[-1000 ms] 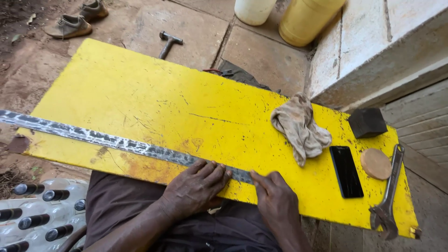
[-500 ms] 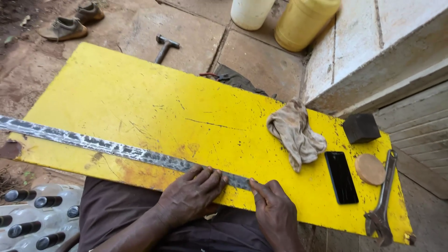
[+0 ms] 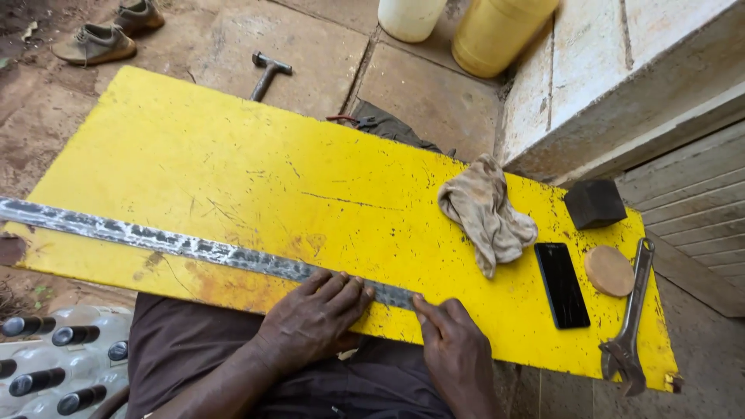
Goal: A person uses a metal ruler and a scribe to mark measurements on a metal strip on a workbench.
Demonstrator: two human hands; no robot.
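Metal strip (image 3: pixel 178 244): long, grey, mottled; lies flat along near edge of yellow board (image 3: pixel 256 163).
Left hand (image 3: pixel 314 318): fingers spread flat, pressing down on strip; grasps nothing.
Right hand (image 3: pixel 454 349): fingertip at strip's end, otherwise relaxed on board.
Rag (image 3: pixel 485 213), phone (image 3: pixel 562 284), wooden disc (image 3: pixel 609 271), wrench (image 3: pixel 630 322): on board, right.

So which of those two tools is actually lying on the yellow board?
The wrench, along the yellow board's right end beside the round wooden disc. The hammer lies off the board, on the paving beyond its far edge.
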